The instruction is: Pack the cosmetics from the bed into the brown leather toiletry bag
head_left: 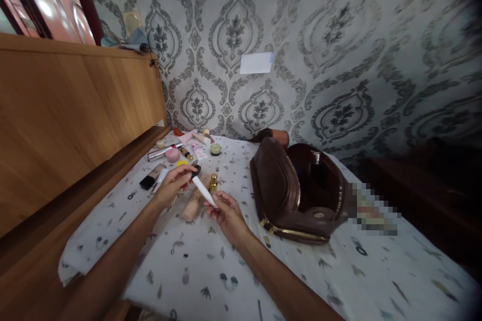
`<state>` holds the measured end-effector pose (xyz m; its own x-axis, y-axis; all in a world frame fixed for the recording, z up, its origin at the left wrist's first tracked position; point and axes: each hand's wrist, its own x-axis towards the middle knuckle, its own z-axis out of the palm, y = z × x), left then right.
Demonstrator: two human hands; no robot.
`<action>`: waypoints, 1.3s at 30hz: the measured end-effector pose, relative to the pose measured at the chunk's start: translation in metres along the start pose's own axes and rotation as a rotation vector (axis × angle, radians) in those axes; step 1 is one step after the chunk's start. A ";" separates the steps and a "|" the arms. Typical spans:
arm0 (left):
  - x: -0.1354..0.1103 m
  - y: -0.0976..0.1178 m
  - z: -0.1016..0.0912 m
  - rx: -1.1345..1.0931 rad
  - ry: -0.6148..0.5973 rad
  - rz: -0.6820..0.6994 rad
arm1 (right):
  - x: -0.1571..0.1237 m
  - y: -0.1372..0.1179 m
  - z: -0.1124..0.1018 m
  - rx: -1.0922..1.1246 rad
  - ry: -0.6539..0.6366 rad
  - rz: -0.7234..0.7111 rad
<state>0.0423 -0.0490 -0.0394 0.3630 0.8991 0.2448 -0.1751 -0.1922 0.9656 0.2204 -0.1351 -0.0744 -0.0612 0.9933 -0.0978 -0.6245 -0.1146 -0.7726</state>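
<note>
My left hand (173,184) and my right hand (227,214) hold a slim white tube (204,191) between them, each pinching one end above the patterned cloth (293,271). The left fingers close on its dark capped end, the right fingers on the lower end. Right under the tube lie a beige foundation tube (192,205) and a small gold-capped bottle (213,182). An open brown zip bag (297,193) lies on its side to the right of my right hand.
Several cosmetics lie at the far left of the cloth: a silver tube (162,151), a pink sponge (172,155), a small round pot (215,149), a black compact (152,176). A wooden headboard (68,120) runs along the left. Patterned wallpaper stands behind.
</note>
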 end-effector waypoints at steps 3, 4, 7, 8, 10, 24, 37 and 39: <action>0.000 -0.001 -0.001 0.035 0.010 -0.002 | 0.001 0.002 0.000 -0.003 0.027 -0.037; 0.001 -0.001 -0.001 0.044 0.009 -0.006 | 0.001 0.003 0.001 -0.009 0.034 -0.052; 0.001 -0.001 -0.002 0.050 0.009 -0.017 | 0.002 0.004 0.001 -0.031 0.047 -0.095; 0.001 -0.001 -0.002 0.047 0.009 -0.017 | 0.002 0.004 0.002 -0.036 0.052 -0.104; 0.001 -0.001 -0.002 0.047 0.006 -0.012 | 0.002 0.004 0.002 -0.047 0.065 -0.110; 0.001 -0.002 -0.001 0.038 0.010 0.067 | 0.003 0.002 0.001 -0.075 0.065 -0.079; 0.001 -0.002 -0.001 0.028 0.043 0.071 | 0.000 0.002 -0.001 -0.067 0.034 -0.097; 0.001 -0.003 -0.002 0.018 0.047 0.074 | -0.001 0.001 -0.001 -0.050 0.034 -0.098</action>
<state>0.0415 -0.0467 -0.0421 0.3067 0.8994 0.3116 -0.1831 -0.2655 0.9466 0.2206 -0.1358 -0.0763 0.0252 0.9988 -0.0410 -0.5867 -0.0184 -0.8096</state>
